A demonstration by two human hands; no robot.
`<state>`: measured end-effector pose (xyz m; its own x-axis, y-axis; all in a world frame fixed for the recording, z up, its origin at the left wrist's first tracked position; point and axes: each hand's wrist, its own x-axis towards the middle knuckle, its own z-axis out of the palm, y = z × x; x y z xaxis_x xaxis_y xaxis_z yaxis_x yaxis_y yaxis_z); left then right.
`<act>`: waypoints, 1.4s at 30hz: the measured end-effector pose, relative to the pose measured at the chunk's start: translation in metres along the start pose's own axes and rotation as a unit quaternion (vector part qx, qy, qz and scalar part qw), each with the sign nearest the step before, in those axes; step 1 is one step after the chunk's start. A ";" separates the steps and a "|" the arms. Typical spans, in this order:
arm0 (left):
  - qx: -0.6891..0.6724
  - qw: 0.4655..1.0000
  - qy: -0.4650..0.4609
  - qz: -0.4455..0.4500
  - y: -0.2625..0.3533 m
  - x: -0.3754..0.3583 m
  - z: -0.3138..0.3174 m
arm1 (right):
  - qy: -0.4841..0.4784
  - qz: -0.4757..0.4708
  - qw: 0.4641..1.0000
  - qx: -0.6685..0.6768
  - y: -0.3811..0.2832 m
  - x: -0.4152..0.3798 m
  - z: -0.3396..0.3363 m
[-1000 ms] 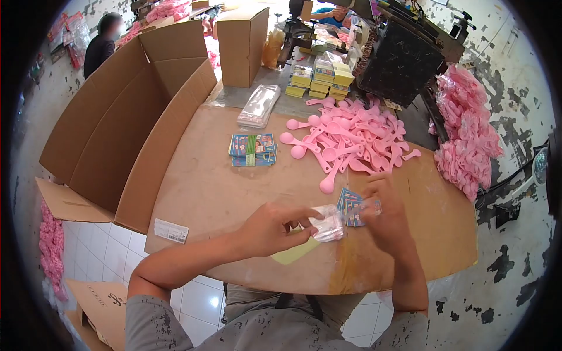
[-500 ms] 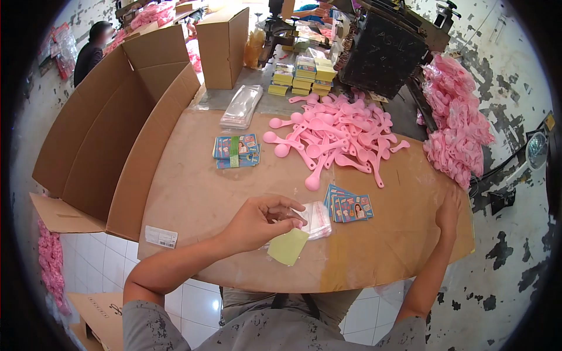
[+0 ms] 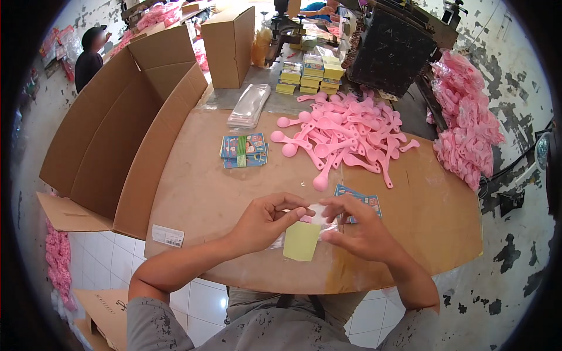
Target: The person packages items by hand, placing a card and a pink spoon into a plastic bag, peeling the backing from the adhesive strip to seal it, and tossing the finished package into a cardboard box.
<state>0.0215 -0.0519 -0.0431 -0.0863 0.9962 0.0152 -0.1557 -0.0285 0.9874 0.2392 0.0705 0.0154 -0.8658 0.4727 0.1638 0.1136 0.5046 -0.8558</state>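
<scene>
My left hand (image 3: 270, 219) pinches the top of a clear plastic bag, in which a pale yellow-green card (image 3: 301, 241) and a bit of pink show. Close to the bag's right side is my right hand (image 3: 360, 228), its thumb and fingers apart. Partly hidden behind that hand lie blue printed cards (image 3: 364, 199). More clear bags (image 3: 331, 223) lie flat under my hands. Beyond them is a large heap of pink spoons (image 3: 351, 131). A banded bundle of blue cards (image 3: 244, 151) rests to the left of the heap.
An open cardboard box (image 3: 132, 134) stands at the left. Clear bags (image 3: 250, 105), stacked yellow-edged cards (image 3: 312, 73) and a black machine (image 3: 391, 47) are at the back. Bagged pink spoons (image 3: 465, 123) pile up at the right. A person (image 3: 89, 58) is at the far left.
My right hand has come from the table's right edge to beside the bag. My left hand has moved slightly right, and the bag with the card hangs straighter.
</scene>
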 end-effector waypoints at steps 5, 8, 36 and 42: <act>0.034 0.998 0.031 0.049 0.000 -0.002 -0.005 | -0.036 0.033 0.991 0.123 0.023 0.016 0.025; 0.024 0.998 0.053 0.035 0.014 -0.003 -0.010 | -0.048 0.014 0.995 0.092 0.021 0.015 0.027; 0.207 0.958 0.007 0.199 -0.004 0.009 -0.027 | 0.002 0.000 0.985 0.173 0.063 0.016 -0.001; 0.125 0.986 0.012 0.109 -0.004 0.006 -0.026 | -0.008 0.026 0.980 0.197 0.057 0.015 -0.003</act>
<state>-0.0044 -0.0478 -0.0512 -0.1142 0.9664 0.2301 0.1170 -0.2169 0.9692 0.2339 0.1088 -0.0297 -0.8716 0.4776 0.1106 -0.0369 0.1611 -0.9863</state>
